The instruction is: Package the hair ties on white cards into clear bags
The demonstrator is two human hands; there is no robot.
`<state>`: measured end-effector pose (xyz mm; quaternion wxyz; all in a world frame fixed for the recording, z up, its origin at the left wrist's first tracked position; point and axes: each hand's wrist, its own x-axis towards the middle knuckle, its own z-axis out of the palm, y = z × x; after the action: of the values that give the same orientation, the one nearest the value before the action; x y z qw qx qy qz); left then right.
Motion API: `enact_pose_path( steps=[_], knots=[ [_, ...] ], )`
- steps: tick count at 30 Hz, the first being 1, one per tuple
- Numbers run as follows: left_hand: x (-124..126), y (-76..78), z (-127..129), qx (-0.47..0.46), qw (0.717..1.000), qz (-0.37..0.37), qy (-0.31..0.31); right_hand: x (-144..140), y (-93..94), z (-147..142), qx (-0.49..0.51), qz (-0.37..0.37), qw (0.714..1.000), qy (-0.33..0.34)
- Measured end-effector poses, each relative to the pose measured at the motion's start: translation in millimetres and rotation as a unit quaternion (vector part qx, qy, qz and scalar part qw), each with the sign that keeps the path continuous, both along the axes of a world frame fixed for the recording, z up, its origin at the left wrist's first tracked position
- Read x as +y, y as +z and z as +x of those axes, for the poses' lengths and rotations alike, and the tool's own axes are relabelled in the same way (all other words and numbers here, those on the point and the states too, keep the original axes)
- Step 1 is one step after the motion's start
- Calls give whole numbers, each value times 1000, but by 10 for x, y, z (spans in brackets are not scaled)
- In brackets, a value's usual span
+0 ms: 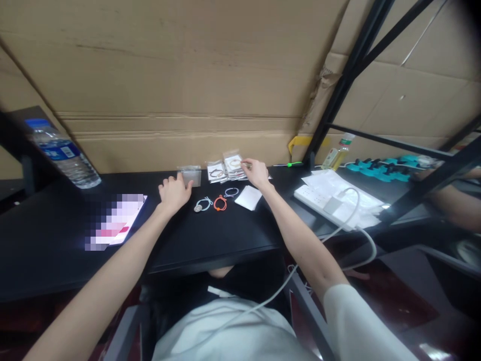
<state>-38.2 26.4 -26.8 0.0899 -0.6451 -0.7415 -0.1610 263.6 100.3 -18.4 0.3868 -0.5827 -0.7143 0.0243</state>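
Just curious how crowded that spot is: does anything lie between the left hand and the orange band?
Yes: the pale blue band with its round disc lies between the left hand and the orange band.

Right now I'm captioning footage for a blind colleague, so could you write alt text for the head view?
A person's right hand has its fingertips at a group of small packets on a black desk, while the left hand partly overlaps a clear bag. Between the arms lie three loose bands, pale blue, orange and purplish, beside a white square.
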Motion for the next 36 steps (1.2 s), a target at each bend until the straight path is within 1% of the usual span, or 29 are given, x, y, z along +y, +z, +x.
enact_pose_path(
  steps=[3,6,9,14,20,23,28,30,33,35,36],
  knots=[
    [30,-20,-32,6,1000,6,-3,-51,-2,-22,-42,5,999,7],
    [60,-20,-68,6,1000,0,-12,-82,-7,-32,-47,33,998,7],
    [74,6,-92,-9,1000,-3,-7,-109,-2,-42,-43,55,997,20],
    [82,42,-135,-87,996,25,-3,-161,38,-80,-36,77,996,30],
    [99,33,-175,-157,984,78,-15,-231,98,-129,-28,98,994,34],
    [114,27,-171,-169,981,99,-12,-257,116,-150,-33,102,993,44],
    [134,17,-166,-165,981,101,0,-278,123,-163,-32,114,992,50],
    [132,27,-168,-168,979,116,-2,-285,129,-161,-28,116,991,53],
    [126,69,-154,-211,962,170,-31,-312,155,-165,-19,117,991,60],
    [128,105,-120,-283,936,196,-78,-352,177,-186,-10,119,990,76],
    [130,121,-94,-338,915,195,-101,-380,185,-208,0,117,989,91]
  ],
)
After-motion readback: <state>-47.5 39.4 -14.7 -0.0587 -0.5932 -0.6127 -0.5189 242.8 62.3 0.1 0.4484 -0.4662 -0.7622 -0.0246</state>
